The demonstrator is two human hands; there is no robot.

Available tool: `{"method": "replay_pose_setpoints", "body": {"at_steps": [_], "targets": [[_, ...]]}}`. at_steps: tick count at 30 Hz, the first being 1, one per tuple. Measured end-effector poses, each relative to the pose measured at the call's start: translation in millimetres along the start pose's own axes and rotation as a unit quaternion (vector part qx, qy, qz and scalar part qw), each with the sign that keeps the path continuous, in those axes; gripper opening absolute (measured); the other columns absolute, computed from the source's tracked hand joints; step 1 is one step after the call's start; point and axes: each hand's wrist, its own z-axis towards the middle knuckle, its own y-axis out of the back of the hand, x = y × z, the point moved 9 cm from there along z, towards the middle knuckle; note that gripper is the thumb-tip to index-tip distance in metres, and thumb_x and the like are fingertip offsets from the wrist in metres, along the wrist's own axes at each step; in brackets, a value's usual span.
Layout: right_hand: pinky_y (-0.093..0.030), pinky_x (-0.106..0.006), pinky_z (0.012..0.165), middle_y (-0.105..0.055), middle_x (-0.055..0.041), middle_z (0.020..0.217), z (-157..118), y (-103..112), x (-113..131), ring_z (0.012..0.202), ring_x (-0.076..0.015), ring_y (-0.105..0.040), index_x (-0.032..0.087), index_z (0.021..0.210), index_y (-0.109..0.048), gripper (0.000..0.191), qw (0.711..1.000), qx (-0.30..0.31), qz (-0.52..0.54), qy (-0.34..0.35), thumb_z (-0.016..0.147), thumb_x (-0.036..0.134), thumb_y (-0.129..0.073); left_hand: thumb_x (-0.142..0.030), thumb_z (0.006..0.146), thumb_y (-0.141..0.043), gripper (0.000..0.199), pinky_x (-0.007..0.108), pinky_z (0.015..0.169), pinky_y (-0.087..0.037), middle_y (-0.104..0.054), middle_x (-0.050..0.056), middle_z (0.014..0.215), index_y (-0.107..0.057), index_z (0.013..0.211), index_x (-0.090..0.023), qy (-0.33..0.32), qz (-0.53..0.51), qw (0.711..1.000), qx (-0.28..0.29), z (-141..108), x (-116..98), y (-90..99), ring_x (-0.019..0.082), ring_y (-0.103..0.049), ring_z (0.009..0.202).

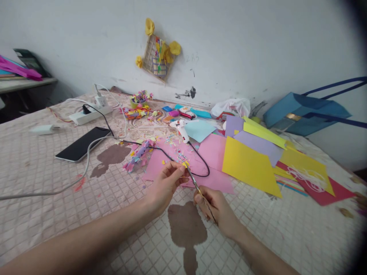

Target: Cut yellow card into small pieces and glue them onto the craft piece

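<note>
My right hand (213, 208) is closed around slim metal scissors (194, 181), seen nearly edge-on, so how far the blades stand apart cannot be made out. Their tip points up and left, to the fingertips of my left hand (170, 179). Between thumb and finger, that hand pinches a small yellow paper piece (185, 164), partly covered by the fingers. Below both hands lie pink paper sheets (160, 162) strewn with tiny coloured paper scraps (179, 154). Left of them rests a purple paper roll (140, 152) decorated with small paper bits.
A white glue gun (181, 130) with a black cord lies beyond my hands. Yellow sheets (249, 164) and other coloured paper spread to the right, near a blue bag (304, 112). On the left are a dark tablet (84, 144), a power strip (90, 114) and cables.
</note>
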Motion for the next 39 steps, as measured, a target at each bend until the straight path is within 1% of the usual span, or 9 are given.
{"method": "replay_pose_setpoints", "body": {"at_steps": [4,9,18,24,30,35,39], "targets": [[-0.026,-0.020,0.041,-0.037,0.0046,0.051,0,1,1,0.045,-0.0089,-0.035,0.018,0.063,-0.041,0.041,1.000,-0.008,-0.017,-0.002,0.084,0.053,-0.038,-0.024,0.078,-0.057,0.010,0.024,0.070,-0.042,-0.055,-0.001,0.076,-0.054,0.072,-0.016,0.004,0.000,1.000,0.005,0,0,-0.2,0.009,-0.053,0.071],[-0.027,-0.021,0.042,-0.039,0.0044,0.050,0,1,1,0.045,-0.0095,-0.037,0.018,0.065,-0.043,0.040,1.000,-0.004,-0.031,-0.001,0.084,0.052,-0.037,-0.023,0.077,-0.058,0.010,0.025,0.070,-0.042,-0.056,-0.001,0.075,-0.054,0.071,-0.016,0.004,0.005,1.000,0.001,2,-1,1.2,0.010,-0.054,0.071],[-0.025,-0.021,0.042,-0.039,0.0048,0.049,0,5,-1,0.044,-0.0095,-0.036,0.019,0.063,-0.043,0.039,0.998,-0.019,-0.052,0.004,0.085,0.051,-0.037,-0.022,0.075,-0.060,0.010,0.027,0.073,-0.042,-0.057,0.000,0.072,-0.056,0.070,-0.015,-0.006,0.028,1.000,0.003,5,-5,1.7,0.010,-0.054,0.070],[-0.026,-0.021,0.043,-0.038,0.0047,0.049,1,10,3,0.045,-0.0096,-0.036,0.019,0.061,-0.041,0.040,0.998,-0.015,-0.059,0.012,0.084,0.050,-0.038,-0.023,0.075,-0.060,0.010,0.028,0.072,-0.043,-0.059,0.002,0.074,-0.056,0.072,-0.014,-0.015,0.052,0.998,0.017,8,-9,1.7,0.012,-0.055,0.071],[-0.025,-0.021,0.042,-0.036,0.0050,0.049,0,13,5,0.045,-0.0091,-0.034,0.019,0.059,-0.040,0.039,0.998,-0.016,-0.065,0.014,0.084,0.049,-0.040,-0.024,0.073,-0.062,0.011,0.030,0.073,-0.043,-0.061,0.003,0.072,-0.057,0.071,-0.014,-0.010,0.076,0.997,0.029,10,-13,0.8,0.013,-0.056,0.070],[-0.025,-0.021,0.041,-0.037,0.0052,0.047,1,13,4,0.044,-0.0090,-0.034,0.019,0.060,-0.041,0.039,0.998,-0.018,-0.060,0.011,0.083,0.050,-0.041,-0.025,0.071,-0.064,0.013,0.028,0.070,-0.044,-0.062,0.003,0.071,-0.059,0.073,-0.013,0.009,0.074,0.997,0.026,11,-12,1.6,0.013,-0.057,0.067],[-0.025,-0.021,0.041,-0.036,0.0055,0.048,1,12,3,0.044,-0.0088,-0.034,0.019,0.060,-0.041,0.039,0.998,-0.016,-0.055,0.010,0.083,0.049,-0.041,-0.025,0.073,-0.063,0.013,0.027,0.070,-0.044,-0.062,0.004,0.072,-0.058,0.072,-0.013,0.013,0.082,0.996,0.030,10,-12,1.0,0.012,-0.058,0.068]]}}
